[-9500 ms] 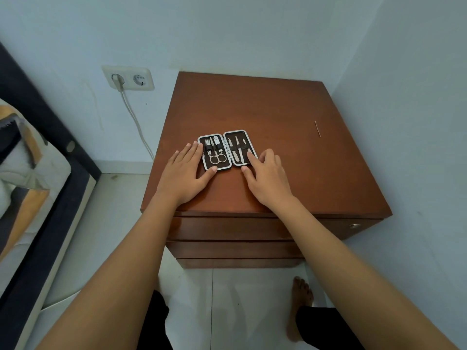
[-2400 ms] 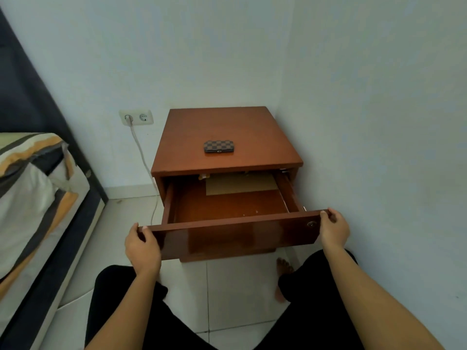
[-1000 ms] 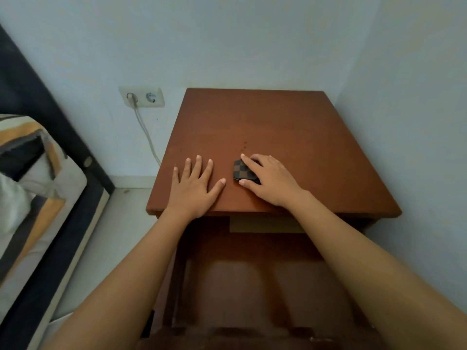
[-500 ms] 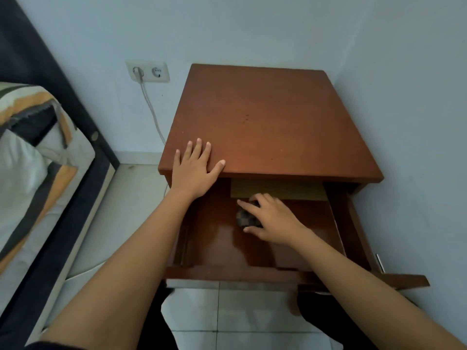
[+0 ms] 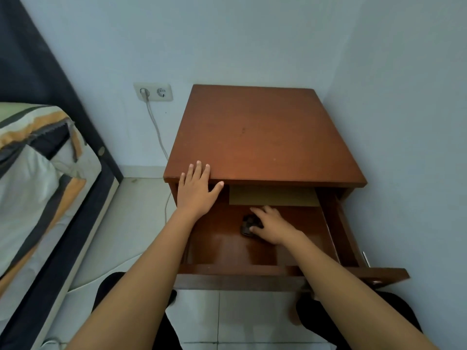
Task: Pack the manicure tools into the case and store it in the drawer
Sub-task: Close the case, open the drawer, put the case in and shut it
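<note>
Head view shows the small dark chequered manicure case (image 5: pixel 247 225) now down on the floor of the open reddish-brown wooden drawer (image 5: pixel 265 270), where a second ago it sat on the nightstand's top (image 5: pixel 265 137) under the same hand. The right hand (image 5: pixel 271 227) lies over it, fingers (image 5: pixel 256 212) curled about its right end, though whether they clamp or merely rest I cannot tell. The left hand (image 5: pixel 195 192) is flat on the top's front edge, fingers spread. So the storing is nearly done (only letting go and pushing the drawer shut remain, I judge). A tan sheet of card (image 5: pixel 274 196) lies at the drawer's back, just beyond the case. Both forearms cross the drawer front and must clear first.
</note>
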{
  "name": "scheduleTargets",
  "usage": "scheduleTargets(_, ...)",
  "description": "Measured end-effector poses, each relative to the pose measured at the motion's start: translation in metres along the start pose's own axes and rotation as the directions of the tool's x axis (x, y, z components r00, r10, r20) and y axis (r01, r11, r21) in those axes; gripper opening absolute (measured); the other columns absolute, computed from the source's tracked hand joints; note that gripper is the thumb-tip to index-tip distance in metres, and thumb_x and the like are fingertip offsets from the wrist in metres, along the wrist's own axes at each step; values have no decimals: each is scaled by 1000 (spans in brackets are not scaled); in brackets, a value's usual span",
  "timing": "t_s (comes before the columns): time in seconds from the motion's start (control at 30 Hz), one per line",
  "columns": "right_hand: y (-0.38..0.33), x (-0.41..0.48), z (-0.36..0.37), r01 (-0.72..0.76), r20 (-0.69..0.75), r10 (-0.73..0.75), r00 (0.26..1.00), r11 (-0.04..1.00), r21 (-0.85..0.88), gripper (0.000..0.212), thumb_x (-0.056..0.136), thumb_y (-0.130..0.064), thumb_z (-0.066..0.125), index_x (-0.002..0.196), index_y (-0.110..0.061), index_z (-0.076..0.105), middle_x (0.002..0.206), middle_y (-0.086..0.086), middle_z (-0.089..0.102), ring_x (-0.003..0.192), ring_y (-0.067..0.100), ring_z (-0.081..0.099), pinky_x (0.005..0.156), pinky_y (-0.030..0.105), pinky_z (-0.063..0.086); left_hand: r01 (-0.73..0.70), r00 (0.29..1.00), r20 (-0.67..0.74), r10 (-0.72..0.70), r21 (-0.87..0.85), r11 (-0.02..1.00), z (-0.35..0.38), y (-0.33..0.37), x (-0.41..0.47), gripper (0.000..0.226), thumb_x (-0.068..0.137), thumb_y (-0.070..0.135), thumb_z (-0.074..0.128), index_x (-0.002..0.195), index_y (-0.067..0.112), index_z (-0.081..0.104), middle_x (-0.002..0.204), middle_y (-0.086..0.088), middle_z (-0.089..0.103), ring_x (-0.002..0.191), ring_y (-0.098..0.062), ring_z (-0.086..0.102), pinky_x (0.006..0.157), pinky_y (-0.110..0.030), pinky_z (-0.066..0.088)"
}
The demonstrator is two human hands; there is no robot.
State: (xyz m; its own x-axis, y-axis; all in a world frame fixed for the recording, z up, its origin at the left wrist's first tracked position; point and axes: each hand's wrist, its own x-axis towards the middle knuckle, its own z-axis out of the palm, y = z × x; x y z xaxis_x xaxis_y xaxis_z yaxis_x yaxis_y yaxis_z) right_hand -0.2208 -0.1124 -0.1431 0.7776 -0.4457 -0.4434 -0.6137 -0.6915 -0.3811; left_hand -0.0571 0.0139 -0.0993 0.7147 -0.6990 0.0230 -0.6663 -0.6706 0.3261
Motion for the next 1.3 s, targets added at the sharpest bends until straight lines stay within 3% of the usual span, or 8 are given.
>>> scheduleTargets(0.2,-13,-61,-13,68,-130,-56,990,993,96,57,95,-37,45,145,-23,24,152,3,24,140,25,21,110,41,31,36,999,4,-35,-133,990,-4,12,-62,61,95,49,35,146,16,26,157,-6,18,146,-22,9,117,-42,12)
scheduleTargets(0.37,-12,-114,-4,127,-241,-94,966,984,124,51,94,-37,47,140,-21,36,143,2,38,132,21,36,106,36,36,-53,998,7,56,-260,964,-4,21,-134,55,94,45,40,141,18,36,151,-3,35,140,-19,27,111,-38,27)
scheduleTargets(0.53,0,-157,12,208,-317,-164,934,972,110,38,90,-33,55,126,-21,54,128,-2,53,122,15,47,101,32,41,-156,988,-47,149,-212,965,5,16,-185,48,93,44,44,133,18,48,136,-3,54,127,-16,47,103,-31,39)
scheduleTargets(0.7,11,-167,24,237,-405,-192,894,969,63,33,87,-25,62,120,-21,61,120,-3,62,113,13,56,97,29,48,-268,962,-84,259,-118,956,15,10,-195,40,91,36,53,128,21,55,131,-1,59,126,-15,50,107,-30,34)
scheduleTargets(0.93,17,-144,25,280,-492,-223,841,959,44,32,88,-21,61,120,-16,63,118,0,65,109,13,59,95,25,49,-283,954,-152,259,-161,946,24,3,-168,34,87,27,61,120,19,62,123,-3,65,119,-19,56,103,-30,39)
scheduleTargets(1.17,19,-100,19,296,-604,-184,776,951,90,31,89,-12,59,120,-11,62,116,5,66,107,17,59,90,16,41,-261,953,-204,223,-185,947,36,4,-121,33,88,24,60,121,17,62,124,-3,64,122,-20,54,105,-23,26)
scheduleTargets(1.3,22,-71,10,306,-666,-184,723,949,70,29,87,-8,60,116,-8,64,114,10,66,109,21,59,93,19,40,-267,953,-208,223,-215,939,41,4,-89,35,90,24,58,123,16,59,129,-4,60,128,-18,48,108,-24,24)
